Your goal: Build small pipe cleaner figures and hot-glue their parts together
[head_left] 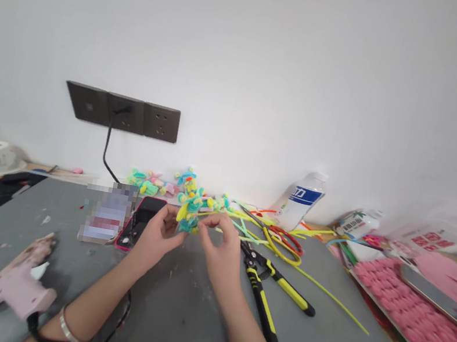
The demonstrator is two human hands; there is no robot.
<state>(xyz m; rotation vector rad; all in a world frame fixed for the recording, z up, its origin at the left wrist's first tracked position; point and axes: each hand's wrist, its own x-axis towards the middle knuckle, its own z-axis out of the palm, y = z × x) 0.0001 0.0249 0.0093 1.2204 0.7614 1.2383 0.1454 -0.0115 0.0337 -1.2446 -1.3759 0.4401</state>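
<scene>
Between my two hands a small figure stands upright, twisted from yellow and teal fuzzy pipe cleaners. My left hand grips it low on its left side, thumb and fingers closed around it. The thumb and index finger of my right hand pinch at its lower right edge; the exact piece between the fingertips is too small to tell apart. More pipe cleaner pieces in green, pink and yellow lie behind, along the wall.
Pliers with black and yellow handles, scissors and loose pipe cleaners lie right. A pink glue gun with its cord lies left, near two phones. White bottles and a pink keyboard-like pad are farther right.
</scene>
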